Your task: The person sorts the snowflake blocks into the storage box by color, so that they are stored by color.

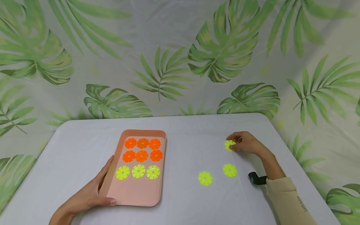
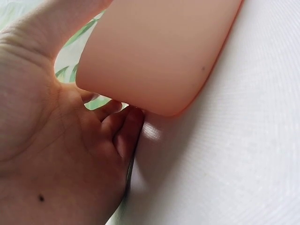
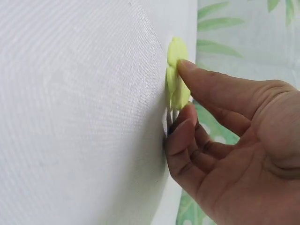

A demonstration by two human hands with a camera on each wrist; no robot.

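Observation:
On the left half of the table lies a pink tray [image 1: 137, 195]. My left hand [image 1: 87, 193] grips its left side, thumb at the near left corner. Up close in the left wrist view, my left hand [image 2: 61, 136] has its curled fingers at the tray's wall [image 2: 154, 61]. At the far right, my right hand [image 1: 247, 143] pinches a yellow-green notched plastic disc [image 1: 229, 145], low over the table. In the right wrist view, the thumb of my right hand [image 3: 234, 136] presses the disc [image 3: 177, 49], while its lower part is partly hidden by the fingers.
Two loose yellow-green discs, one nearer the tray [image 1: 205, 178] and one farther right [image 1: 230, 170], lie on the white table. Inside the tray are two rows of orange discs [image 1: 141, 156] and a row of yellow-green discs [image 1: 138, 171]. A leaf-patterned cloth [image 1: 168, 62] hangs behind.

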